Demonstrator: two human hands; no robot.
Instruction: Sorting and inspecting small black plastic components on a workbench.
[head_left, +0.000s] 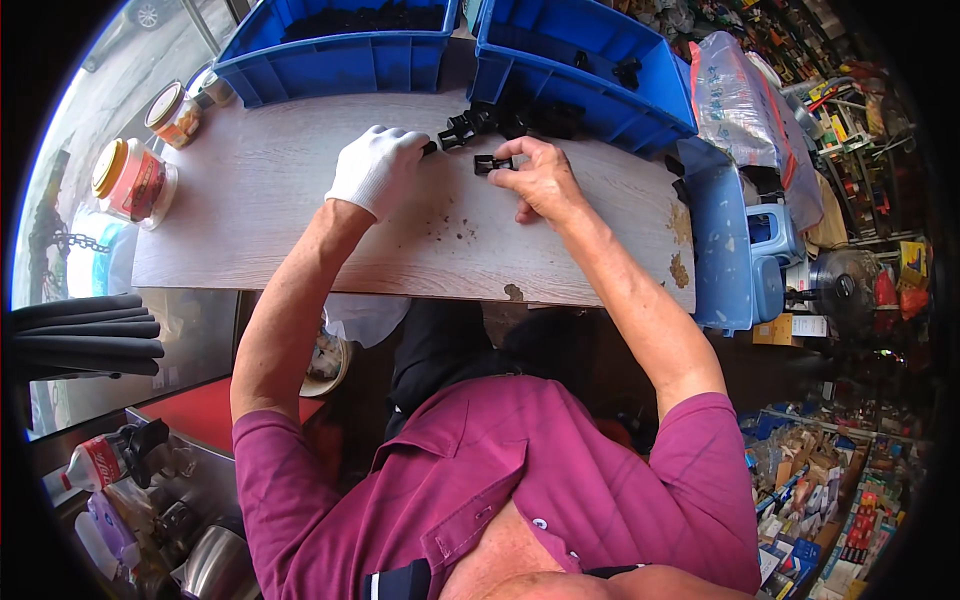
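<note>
Small black clip (493,163) pinched at the fingertips of the bare right hand (545,182), lying on the bench (300,210), long axis roughly 3-to-9 o'clock. Gloved left hand (376,168) at 9 o'clock of the clip, curled shut around something dark whose black end (432,148) pokes out toward 3 o'clock; exactly what is gripped cannot be told. Cluster of black parts (470,125) just at 11 o'clock of the clip, touching or nearly touching the left hand's piece. Right hand nearer the clip; left just beside. Blue bins (340,60) at 12 o'clock, jars (130,180) at 9 o'clock on the bench edge.
</note>
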